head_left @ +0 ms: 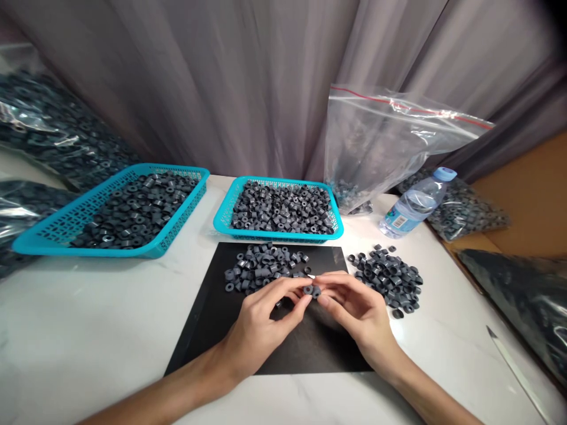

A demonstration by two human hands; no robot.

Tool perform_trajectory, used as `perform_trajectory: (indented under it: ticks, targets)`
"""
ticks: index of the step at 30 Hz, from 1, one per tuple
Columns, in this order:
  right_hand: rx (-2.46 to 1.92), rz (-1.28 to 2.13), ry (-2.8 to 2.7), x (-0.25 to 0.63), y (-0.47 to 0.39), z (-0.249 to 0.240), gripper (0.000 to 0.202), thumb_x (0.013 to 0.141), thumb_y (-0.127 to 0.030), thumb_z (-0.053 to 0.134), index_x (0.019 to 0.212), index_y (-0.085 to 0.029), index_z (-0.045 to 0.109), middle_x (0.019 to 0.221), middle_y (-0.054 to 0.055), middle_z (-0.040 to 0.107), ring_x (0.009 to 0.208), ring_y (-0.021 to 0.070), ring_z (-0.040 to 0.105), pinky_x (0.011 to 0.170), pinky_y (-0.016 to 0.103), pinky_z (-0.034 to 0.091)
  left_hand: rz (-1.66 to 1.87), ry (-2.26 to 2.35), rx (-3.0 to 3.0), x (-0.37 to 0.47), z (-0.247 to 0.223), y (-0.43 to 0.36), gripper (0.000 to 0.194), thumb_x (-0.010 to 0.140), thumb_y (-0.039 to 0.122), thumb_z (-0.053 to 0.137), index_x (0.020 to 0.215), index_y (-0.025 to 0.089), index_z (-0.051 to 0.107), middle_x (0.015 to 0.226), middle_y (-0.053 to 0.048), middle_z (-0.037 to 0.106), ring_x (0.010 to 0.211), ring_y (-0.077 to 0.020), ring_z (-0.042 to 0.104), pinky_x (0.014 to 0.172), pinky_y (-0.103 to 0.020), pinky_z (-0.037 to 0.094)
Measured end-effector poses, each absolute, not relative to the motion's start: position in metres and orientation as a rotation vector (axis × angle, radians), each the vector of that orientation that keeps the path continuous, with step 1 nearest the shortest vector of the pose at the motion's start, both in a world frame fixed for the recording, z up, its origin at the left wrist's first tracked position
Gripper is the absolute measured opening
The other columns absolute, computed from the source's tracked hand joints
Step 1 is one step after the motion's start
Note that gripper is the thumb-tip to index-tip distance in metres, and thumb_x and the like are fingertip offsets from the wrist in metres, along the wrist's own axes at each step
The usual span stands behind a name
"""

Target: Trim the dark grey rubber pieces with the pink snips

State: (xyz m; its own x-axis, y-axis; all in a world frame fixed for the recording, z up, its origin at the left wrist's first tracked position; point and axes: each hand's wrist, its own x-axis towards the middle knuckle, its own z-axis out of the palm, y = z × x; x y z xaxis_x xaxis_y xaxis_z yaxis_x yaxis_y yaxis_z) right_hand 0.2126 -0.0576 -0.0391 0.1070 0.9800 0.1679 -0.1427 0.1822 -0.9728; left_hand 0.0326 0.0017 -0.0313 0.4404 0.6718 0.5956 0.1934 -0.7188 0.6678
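Backdrop: grey-mauve cloth curtain in soft vertical folds. Surface: glossy white tabletop with faint grey marbling.

Far left: a large clear, crinkled plastic bag packed with dark grey ring-like pieces; a second clear plastic bag, similarly dark with contents, sits below it.

Next: a turquoise plastic basket, perforated walls, rounded corners, holding a heap of short grey cylinders with central holes.

Centre-left: a matte black rectangular mat bears a loose pile of grey cylinders, smooth-sided. The left hand is above the mat, thumb and forefinger pinching a small grey ring, hole facing the camera. Behind the mat, a second turquoise perforated basket is well filled with the same pieces.

The right hand, fingers bent, pinches another grey ring right beside the first. A small pale pointed tip shows just above; its owner cannot be told.

Right: an upright clear zip bag, red line along its top, few pieces at the bottom; a pile of dark, shiny curved pieces; a transparent blue-capped bottle; a filled clear bag by a brown cardboard panel; a slim white stick with dark tip.
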Motion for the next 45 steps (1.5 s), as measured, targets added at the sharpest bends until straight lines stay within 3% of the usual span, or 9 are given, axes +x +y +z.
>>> perform_trajectory:
  ticks: [8, 14, 18, 24, 45]
  targets:
    - [-1.031, 1.06, -1.113, 0.213, -0.056, -0.039, 0.01, 0.09, -0.029, 0.075, 0.1, -0.024, 0.075, 0.108, 0.007, 0.069, 0.1, 0.0213, 0.069, 0.092, 0.034, 0.058, 1.19, 0.741, 2.147, 0.033, -0.032, 0.0, 0.023, 0.092, 0.012, 0.065, 0.113, 0.021, 0.066, 0.097, 0.001, 0.077, 0.076, -0.0102, 0.075, 0.077, -0.019, 0.063]
    - [-1.044, 1.048, -1.118, 0.212, -0.056, -0.042, 0.01, 0.089, -0.029, 0.076, 0.098, -0.024, 0.075, 0.105, 0.006, 0.068, 0.092, 0.0184, 0.068, 0.085, 0.029, 0.057, 1.133, 0.716, 2.184, 0.03, -0.037, -0.001, 0.034, 0.092, 0.013, 0.066, 0.124, 0.025, 0.062, 0.106, 0.001, 0.075, 0.084, -0.0103, 0.074, 0.088, -0.022, 0.06]
    - [-1.059, 1.038, -1.12, 0.211, -0.055, -0.044, 0.01, 0.089, -0.03, 0.076, 0.096, -0.024, 0.075, 0.102, 0.006, 0.067, 0.088, 0.0176, 0.066, 0.083, 0.029, 0.057, 1.105, 0.677, 2.163, 0.029, -0.037, 0.0, 0.028, 0.095, 0.014, 0.064, 0.12, 0.025, 0.064, 0.104, 0.0, 0.073, 0.084, -0.0106, 0.072, 0.086, -0.022, 0.059]
    - [-1.084, 1.029, -1.128, 0.211, -0.055, -0.044, 0.013, 0.088, -0.033, 0.076, 0.096, -0.023, 0.074, 0.098, 0.006, 0.067, 0.087, 0.0186, 0.065, 0.081, 0.03, 0.056, 1.101, 0.726, 2.143, 0.029, -0.037, 0.002, 0.018, 0.096, 0.018, 0.063, 0.113, 0.024, 0.067, 0.099, 0.0, 0.073, 0.081, -0.012, 0.071, 0.082, -0.023, 0.059]
    - [-1.106, 1.008, -1.202, 0.211, -0.054, -0.049, 0.016, 0.095, -0.034, 0.069, 0.109, -0.027, 0.073, 0.089, 0.002, 0.059, 0.076, 0.0139, 0.058, 0.066, 0.025, 0.049, 1.095, 0.717, 2.144, 0.03, -0.033, 0.003, 0.02, 0.095, 0.014, 0.065, 0.112, 0.024, 0.064, 0.101, 0.003, 0.071, 0.085, -0.0084, 0.069, 0.085, -0.018, 0.055]
